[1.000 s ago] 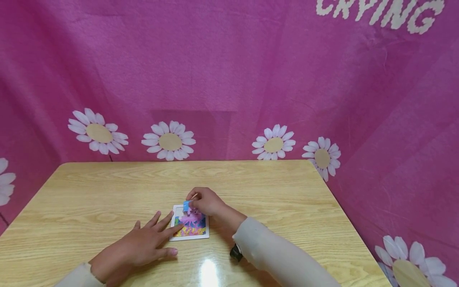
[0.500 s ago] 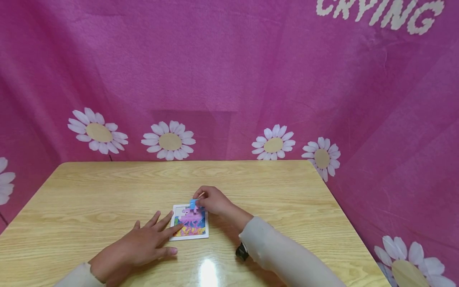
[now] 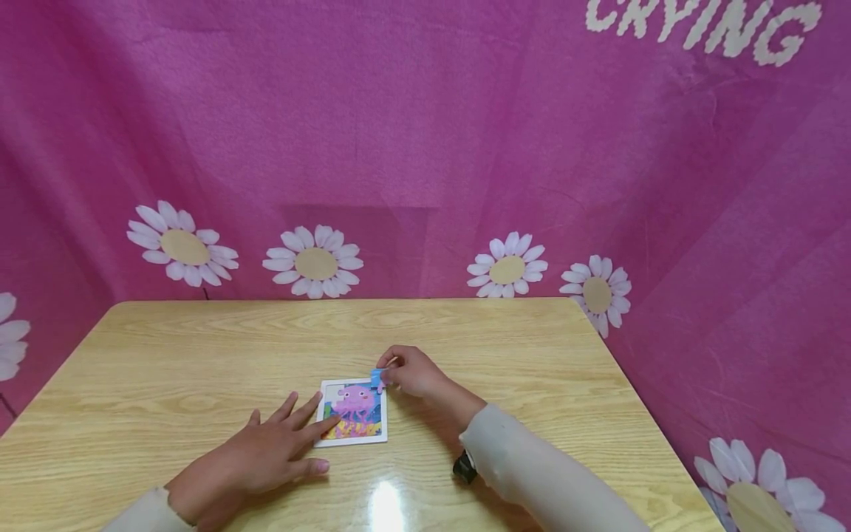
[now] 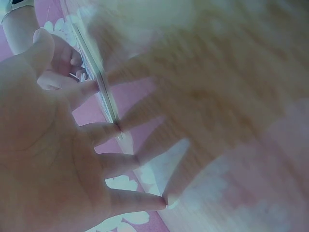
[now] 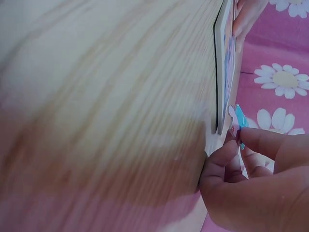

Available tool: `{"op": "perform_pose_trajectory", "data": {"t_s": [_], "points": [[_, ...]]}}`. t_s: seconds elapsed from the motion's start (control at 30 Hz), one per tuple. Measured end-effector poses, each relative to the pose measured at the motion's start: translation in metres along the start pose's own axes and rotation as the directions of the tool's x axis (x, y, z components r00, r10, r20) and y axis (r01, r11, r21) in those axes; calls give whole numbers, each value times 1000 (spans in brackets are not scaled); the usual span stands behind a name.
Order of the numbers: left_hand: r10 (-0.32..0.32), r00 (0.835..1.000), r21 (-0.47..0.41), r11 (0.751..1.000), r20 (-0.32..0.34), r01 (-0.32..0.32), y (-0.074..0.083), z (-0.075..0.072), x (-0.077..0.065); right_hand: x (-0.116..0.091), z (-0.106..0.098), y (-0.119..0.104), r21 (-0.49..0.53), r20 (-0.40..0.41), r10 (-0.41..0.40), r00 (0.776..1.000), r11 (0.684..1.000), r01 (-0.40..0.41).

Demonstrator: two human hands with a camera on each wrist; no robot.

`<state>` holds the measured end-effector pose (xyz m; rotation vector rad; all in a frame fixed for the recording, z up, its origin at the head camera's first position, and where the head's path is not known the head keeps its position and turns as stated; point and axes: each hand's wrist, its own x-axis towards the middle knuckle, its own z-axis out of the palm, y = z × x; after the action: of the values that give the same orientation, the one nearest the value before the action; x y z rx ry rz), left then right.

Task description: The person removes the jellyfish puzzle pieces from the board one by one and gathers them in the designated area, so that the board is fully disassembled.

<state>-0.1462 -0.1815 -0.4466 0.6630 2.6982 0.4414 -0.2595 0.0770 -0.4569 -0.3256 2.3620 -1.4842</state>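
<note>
One piece (image 3: 376, 377), probably light, stiff, best edge-held; right hand (image 3: 414, 373) pinches it at the puzzle's (image 3: 359, 442) far-right corner, left hand (image 3: 269, 451) splayed.

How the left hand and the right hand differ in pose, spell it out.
The left hand has straight, spread fingers; the right hand has curled ones. The left hand reaches over the left side of the framed puzzle, while the right hand pinches a blue-and-pink piece near its top right corner. Both are bare.
</note>
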Motion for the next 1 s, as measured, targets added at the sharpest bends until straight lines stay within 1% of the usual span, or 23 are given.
{"op": "perform_pose_trajectory", "data": {"t_s": [0.13,0.33,0.5,0.63,0.8,1.0], "points": [[-5,1000,-1,1000,4,5,0,0,0,0,-7,6,-3,-6,-5,1000,1000,5],[-12,1000,-17,1000,13,12,1,0,-1,-3,-14,10,-53,-22,-3,1000,999,2],[-18,1000,-20,1000,20,19,1,0,0,-4,-18,13,-51,-29,-6,1000,999,4],[-20,1000,-23,1000,23,20,0,0,0,-5,-21,14,-64,-45,11,999,998,-14],[-12,1000,-28,1000,20,13,0,0,0,-7,-25,15,-111,-68,13,998,994,-20],[-27,999,-31,999,26,28,1,-1,0,-6,-27,18,-192,-102,-13,995,981,-6]]}}
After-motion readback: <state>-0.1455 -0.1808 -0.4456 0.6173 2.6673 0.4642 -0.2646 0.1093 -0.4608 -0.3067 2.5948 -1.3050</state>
